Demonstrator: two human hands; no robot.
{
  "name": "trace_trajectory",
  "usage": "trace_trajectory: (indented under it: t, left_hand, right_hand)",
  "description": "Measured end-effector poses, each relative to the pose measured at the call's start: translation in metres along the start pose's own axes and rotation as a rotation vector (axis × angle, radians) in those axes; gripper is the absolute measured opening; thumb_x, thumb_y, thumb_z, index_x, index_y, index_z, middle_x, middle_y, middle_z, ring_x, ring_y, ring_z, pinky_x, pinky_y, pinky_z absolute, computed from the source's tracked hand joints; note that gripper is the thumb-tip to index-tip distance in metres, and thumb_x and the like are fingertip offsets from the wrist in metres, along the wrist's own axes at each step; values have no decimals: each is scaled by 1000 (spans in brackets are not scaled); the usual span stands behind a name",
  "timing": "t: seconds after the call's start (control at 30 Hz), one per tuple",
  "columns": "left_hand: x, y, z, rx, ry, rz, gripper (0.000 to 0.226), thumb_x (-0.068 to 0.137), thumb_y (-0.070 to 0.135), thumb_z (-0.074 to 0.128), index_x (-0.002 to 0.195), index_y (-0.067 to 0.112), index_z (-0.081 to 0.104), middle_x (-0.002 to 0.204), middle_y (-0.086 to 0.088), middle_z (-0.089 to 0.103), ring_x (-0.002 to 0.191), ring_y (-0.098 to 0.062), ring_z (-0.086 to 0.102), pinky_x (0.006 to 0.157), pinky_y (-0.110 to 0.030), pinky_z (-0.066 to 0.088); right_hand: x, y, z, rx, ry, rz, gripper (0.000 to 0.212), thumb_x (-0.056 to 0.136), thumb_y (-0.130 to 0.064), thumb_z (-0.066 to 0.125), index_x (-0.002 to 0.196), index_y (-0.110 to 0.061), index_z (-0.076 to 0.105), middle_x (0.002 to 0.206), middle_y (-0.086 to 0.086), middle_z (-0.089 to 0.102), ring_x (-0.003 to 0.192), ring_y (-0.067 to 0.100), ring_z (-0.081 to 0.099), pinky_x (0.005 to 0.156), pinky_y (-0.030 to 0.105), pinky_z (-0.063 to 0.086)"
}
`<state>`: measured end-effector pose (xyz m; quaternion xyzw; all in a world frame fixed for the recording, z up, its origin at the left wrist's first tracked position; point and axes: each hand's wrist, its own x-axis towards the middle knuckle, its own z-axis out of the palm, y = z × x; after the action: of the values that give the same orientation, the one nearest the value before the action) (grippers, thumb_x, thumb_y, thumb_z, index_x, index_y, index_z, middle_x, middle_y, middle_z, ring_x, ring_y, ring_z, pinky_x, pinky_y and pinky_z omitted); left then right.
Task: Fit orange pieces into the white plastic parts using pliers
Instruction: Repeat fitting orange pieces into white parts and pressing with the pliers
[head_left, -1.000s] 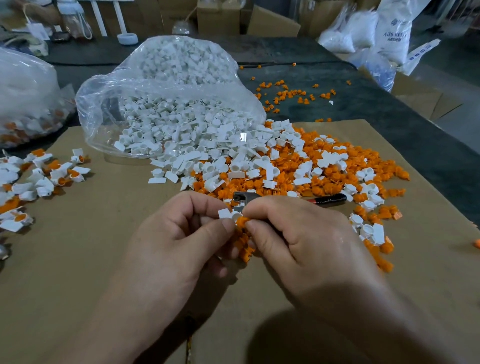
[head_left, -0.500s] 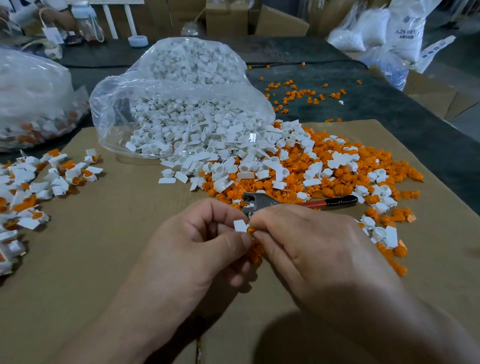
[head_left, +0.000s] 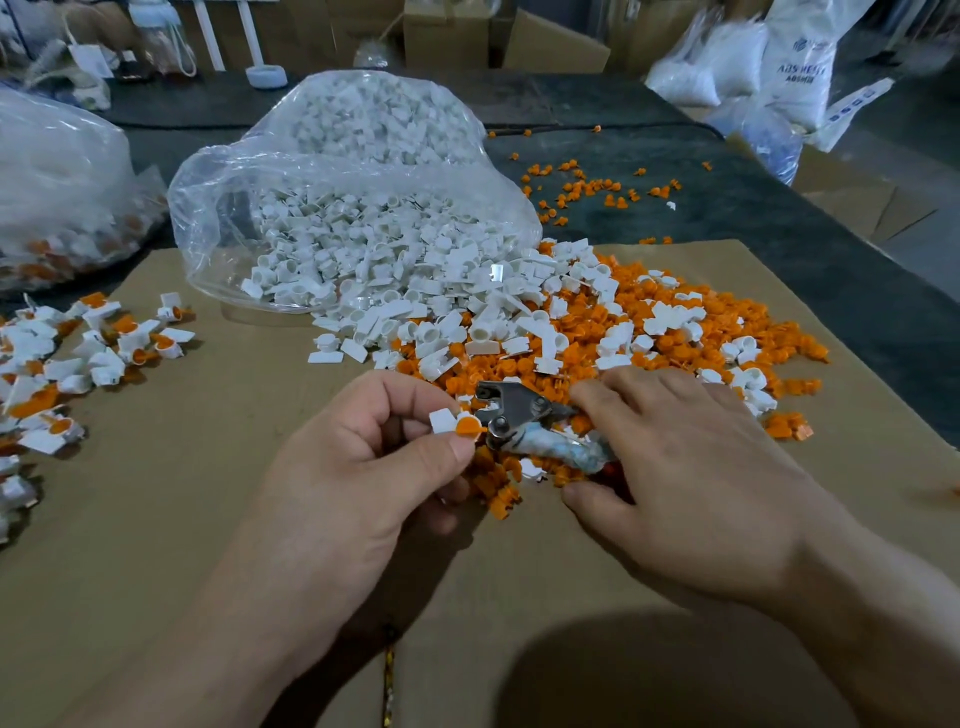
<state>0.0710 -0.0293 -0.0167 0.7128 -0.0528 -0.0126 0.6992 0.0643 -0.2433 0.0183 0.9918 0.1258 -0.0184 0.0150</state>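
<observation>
While only the head view is on offer, we read the step from it plainly enough. We see the left hand (head_left: 363, 467) pinching a white part (head_left: 442, 420) between thumb and forefinger, with an orange piece (head_left: 467, 427) seated at its mouth but, we judge, not yet pressed home. The right hand (head_left: 691, 467) lies over the handles of the pliers (head_left: 511, 415), fingers curled above and thumb below, so we take it to be gripping them. The plier head rests on the loose heap (head_left: 649, 332) of orange and white parts on the cardboard (head_left: 156, 519) that covers the bench, just beside the pinched pair. Whether its jaws stand open we cannot tell.

We place the work at the squeeze: one pair is started by hand and the tool is being taken up. Next, we think, the pliers must be lifted, their jaws set across the orange piece and the white part, and closed squarely. A skewed bite could tip the orange piece out. Finished pairs (head_left: 78, 358) lie at far left.
</observation>
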Motion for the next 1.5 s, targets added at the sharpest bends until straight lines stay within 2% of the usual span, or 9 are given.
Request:
trace_trajectory:
  t: [0.1,0.27,0.37,0.47,0.57,0.7,0.8,1.13,1.5]
  left_hand:
    - [0,-1,-1,-18,-4,1,13,71,22,73,82,28,73,67,-5,65,60,-15,67,51,-22,52]
    - [2,-3,-2,-17,-7,10,13,71,23,74,83,28,74,66,-2,66,60,-14,67,49,-23,51]
    - [3,-5,-3,-18,-3,12,14,70,23,74,83,28,74,67,-2,66,61,-15,67,49,-24,51]
    - [3,-4,-4,-25,-6,24,18,65,28,79,82,30,74,69,-2,67,62,-14,68,49,-23,51]
    - [3,-3,-4,-71,29,46,26,58,39,78,82,29,74,68,-4,66,60,-14,66,48,-22,51]
    - [6,-2,-4,-145,95,88,25,58,33,78,82,29,74,61,1,62,55,-9,64,46,-20,50]
    - [7,-1,-6,-153,96,114,21,61,23,78,81,29,75,59,3,61,52,-5,61,44,-19,50]
    - [8,-4,-11,-109,100,189,18,65,32,73,83,32,75,55,7,60,52,-7,60,45,-20,51]
    - [9,-6,-15,-20,1,269,17,72,33,70,89,29,72,67,3,62,57,-12,58,50,-21,48]
  right_hand:
    - [1,4,-1,-7,-32,-25,74,76,-72,17,141,-38,17,137,-10,35,125,15,33,106,37,29]
    - [3,11,-2,-22,-64,-34,77,71,-76,16,139,-39,17,132,-11,41,118,15,37,101,34,32]
    - [4,6,-3,-60,-32,-30,64,81,-68,24,137,-37,29,123,-11,49,112,14,42,99,36,33]
    - [6,4,-6,-26,70,1,42,83,-54,34,118,-35,46,99,-12,54,92,11,46,87,34,36]
    - [6,4,-14,111,154,19,35,77,-48,36,105,-33,51,84,-14,53,78,10,45,74,34,36]
    - [0,0,-19,222,190,-56,30,74,-46,40,97,-33,54,78,-13,54,76,12,48,73,38,40]
    - [0,-4,-17,271,147,-79,30,75,-46,41,99,-34,54,85,-13,58,83,13,51,78,38,42]
    - [-3,-5,-19,310,107,-113,41,73,-52,33,107,-39,52,93,-17,58,91,9,50,86,36,39]
    - [-3,-2,-18,299,62,-154,49,73,-52,33,119,-41,49,104,-22,56,101,4,47,94,31,34]
